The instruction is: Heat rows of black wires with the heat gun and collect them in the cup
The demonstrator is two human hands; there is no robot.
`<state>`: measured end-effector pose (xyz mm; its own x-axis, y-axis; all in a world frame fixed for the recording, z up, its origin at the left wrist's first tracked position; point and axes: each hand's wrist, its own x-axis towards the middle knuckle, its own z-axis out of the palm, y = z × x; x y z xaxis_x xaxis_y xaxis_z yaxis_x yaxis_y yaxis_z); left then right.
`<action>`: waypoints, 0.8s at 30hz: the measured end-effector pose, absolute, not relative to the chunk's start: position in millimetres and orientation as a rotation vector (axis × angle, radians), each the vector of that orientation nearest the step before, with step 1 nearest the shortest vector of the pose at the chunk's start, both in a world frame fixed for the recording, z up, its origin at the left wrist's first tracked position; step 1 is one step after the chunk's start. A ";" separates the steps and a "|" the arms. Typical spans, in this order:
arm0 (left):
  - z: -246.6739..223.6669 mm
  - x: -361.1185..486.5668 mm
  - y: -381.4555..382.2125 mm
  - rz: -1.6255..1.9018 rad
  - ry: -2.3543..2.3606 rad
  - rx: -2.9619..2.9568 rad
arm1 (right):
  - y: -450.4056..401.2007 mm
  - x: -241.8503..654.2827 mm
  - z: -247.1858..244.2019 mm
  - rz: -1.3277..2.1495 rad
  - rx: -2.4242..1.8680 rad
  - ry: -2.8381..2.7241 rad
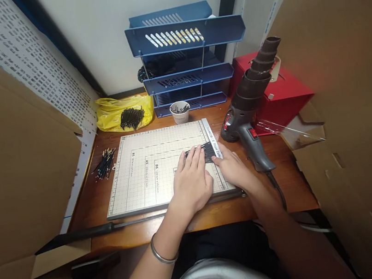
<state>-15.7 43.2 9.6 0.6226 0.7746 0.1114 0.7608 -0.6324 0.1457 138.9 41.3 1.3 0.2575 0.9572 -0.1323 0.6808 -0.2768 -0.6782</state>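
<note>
A bundle of thin black strands [208, 152], perhaps wires or thin tubing, lies side by side on the right part of a paper cutter [138, 174] with a printed grid. My left hand [193, 182] is flat on their left part, fingers stretched out and hiding some of them. At the cutter's right edge is my right hand [234, 165], its thumb touching the strands and its fingers along the guard strip, apart from the thumb. The strands' right ends are hidden there. The cutter's long black-handled blade arm [91, 231] lies lowered along the near edge.
A heat gun [248, 102] stands upright at right, before a red box [277, 98]. Behind the cutter are a paper cup [181, 116] of black pieces, blue tiered trays [186, 36] and a yellow bag [107, 114] with black pieces. Another black bundle [106, 164] lies left. Cardboard walls both sides.
</note>
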 end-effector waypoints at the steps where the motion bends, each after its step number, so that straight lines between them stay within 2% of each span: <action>1: 9.8 -15.9 43.3 0.250 1.306 2.752 | 41.3 137.7 1.9 0.751 -2.054 -1.465; 24: 8.0 -15.0 42.0 0.266 1.319 2.736 | 54.3 131.4 18.5 0.737 -2.200 -1.450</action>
